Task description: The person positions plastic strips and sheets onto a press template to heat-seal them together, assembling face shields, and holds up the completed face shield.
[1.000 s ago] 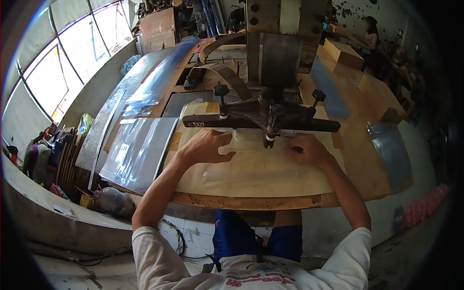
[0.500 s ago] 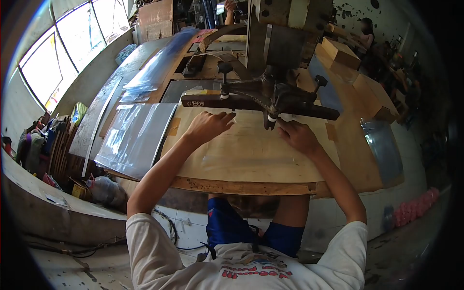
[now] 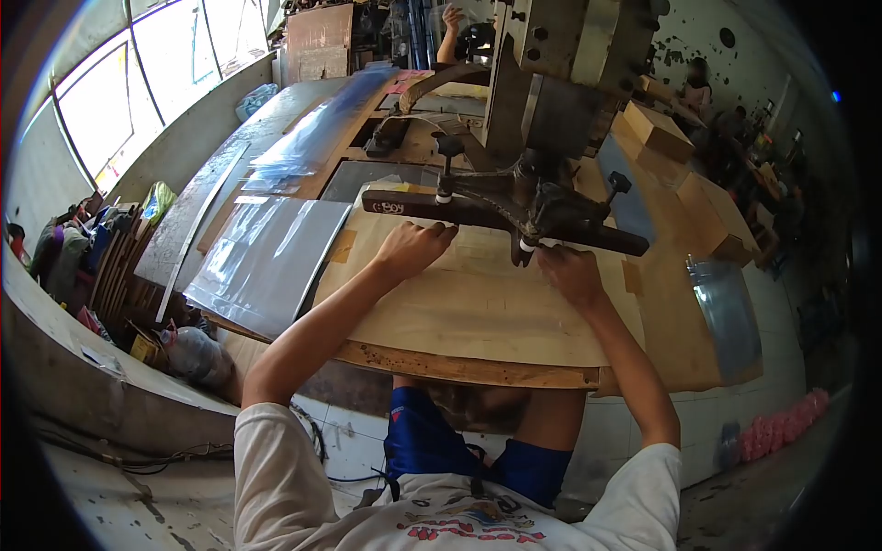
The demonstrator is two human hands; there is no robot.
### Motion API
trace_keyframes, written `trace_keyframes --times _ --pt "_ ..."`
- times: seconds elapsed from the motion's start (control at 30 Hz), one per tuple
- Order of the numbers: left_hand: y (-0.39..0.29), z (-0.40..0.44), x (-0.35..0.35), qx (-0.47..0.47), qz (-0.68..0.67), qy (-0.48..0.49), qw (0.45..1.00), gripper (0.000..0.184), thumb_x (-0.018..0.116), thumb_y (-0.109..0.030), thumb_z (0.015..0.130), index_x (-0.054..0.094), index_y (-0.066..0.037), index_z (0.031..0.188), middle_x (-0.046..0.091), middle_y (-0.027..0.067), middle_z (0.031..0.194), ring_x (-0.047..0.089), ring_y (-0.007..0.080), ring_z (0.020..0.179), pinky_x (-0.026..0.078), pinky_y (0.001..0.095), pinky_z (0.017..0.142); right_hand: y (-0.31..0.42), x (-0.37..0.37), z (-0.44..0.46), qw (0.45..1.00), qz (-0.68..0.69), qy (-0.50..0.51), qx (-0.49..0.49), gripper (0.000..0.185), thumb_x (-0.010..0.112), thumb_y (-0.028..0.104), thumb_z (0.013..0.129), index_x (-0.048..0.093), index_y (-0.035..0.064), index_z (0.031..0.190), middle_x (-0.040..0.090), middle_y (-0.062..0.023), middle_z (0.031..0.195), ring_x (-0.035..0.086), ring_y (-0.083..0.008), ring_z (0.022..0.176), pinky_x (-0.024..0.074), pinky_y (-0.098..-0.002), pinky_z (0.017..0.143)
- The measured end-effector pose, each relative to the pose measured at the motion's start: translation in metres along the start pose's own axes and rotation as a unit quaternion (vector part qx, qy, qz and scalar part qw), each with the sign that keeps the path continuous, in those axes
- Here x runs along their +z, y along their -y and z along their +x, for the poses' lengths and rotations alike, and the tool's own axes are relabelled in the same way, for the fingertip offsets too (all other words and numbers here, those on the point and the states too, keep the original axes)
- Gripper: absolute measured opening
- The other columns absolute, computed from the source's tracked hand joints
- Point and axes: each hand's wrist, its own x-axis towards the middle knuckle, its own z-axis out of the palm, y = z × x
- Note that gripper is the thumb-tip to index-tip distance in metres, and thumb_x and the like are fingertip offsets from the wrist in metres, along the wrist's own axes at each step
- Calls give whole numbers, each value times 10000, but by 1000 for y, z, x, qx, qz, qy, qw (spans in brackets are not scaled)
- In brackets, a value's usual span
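Observation:
A dark metal press bar (image 3: pixel 496 217), hung from a heavy machine head (image 3: pixel 574 110), spans the tan work surface (image 3: pixel 469 308) in front of me. My left hand (image 3: pixel 415 251) is closed, its fingertips at the front edge of the bar, left of centre. Closed as well, my right hand (image 3: pixel 570 274) sits just right of the bar's middle bracket (image 3: pixel 522 250). Faint reflections around both hands hint at clear film on the surface, but what the fingers pinch is too small or hidden to make out.
Clear plastic sheets (image 3: pixel 266 262) are stacked at the left, with more film (image 3: pixel 322 129) behind. Another clear stack (image 3: pixel 726 312) lies at the right, near cardboard boxes (image 3: pixel 712 216). A co-worker's hand (image 3: pixel 451 18) shows at the back; another person (image 3: pixel 698 87) is at far right.
The view has shifted slightly, so the scene sits a little lower and to the right. Both hands stay near the bar; the right fingers are now closer in at the middle bracket.

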Motion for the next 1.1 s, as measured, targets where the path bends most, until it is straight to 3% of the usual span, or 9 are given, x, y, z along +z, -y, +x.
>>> trace_keyframes --times 0.33,0.8,1.0,1.1 --pt "-2 1 2 -13 1 7 1000 416 598 -82 861 643 -82 1274 691 66 952 710 239 675 586 351 598 -3 -1 8 999 -10 -19 -31 148 722 202 861 738 143 995 700 -17 789 700 -193 676 580 -332 625" --pt "-8 5 -8 2 2 75 997 354 563 -98 893 655 -74 1235 702 71 972 722 244 722 585 369 614 0 0 7 999 13 47 -22 149 692 178 882 680 117 1017 679 -35 742 697 -193 645 550 -335 571" --pt "3 0 -10 42 -42 20 998 208 630 -134 860 674 -76 1056 688 74 934 715 236 701 574 371 605 3 -8 7 998 37 -16 -47 204 752 177 842 649 118 1009 657 -11 695 665 -188 588 524 -334 539" --pt "2 0 -23 66 -53 -35 996 192 690 -156 803 657 -86 978 662 58 893 697 234 723 562 367 662 8 -13 9 995 55 -39 -71 208 770 185 827 651 119 985 649 -3 686 648 -184 569 511 -335 525"
